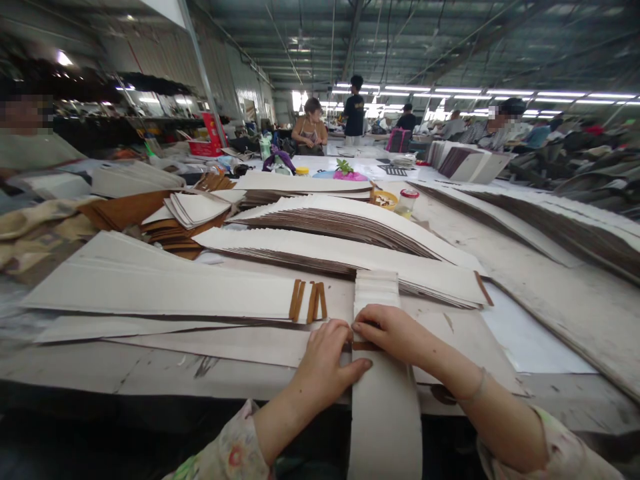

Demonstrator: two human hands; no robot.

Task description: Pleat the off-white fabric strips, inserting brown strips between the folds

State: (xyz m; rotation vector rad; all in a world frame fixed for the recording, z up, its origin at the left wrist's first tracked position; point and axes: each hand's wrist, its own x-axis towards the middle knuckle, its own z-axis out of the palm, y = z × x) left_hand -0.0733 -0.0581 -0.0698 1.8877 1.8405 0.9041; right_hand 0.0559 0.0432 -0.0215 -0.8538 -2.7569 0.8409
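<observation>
Of the brown strip (364, 346) only a sliver shows at 6 o'clock of the right hand (393, 333). The fingers (367, 328) cover the rest, so the grip is unreadable. Fingertips of the left hand (325, 363) are tucked against the right, hold likewise unclear. The long white strip (385, 413) runs off frame at 6 o'clock, and both forearms are cut there. The worktop (550, 300) is cropped at 3 and 9 o'clock. The jar (407, 201) at 12 o'clock: contents too small to tell.
</observation>
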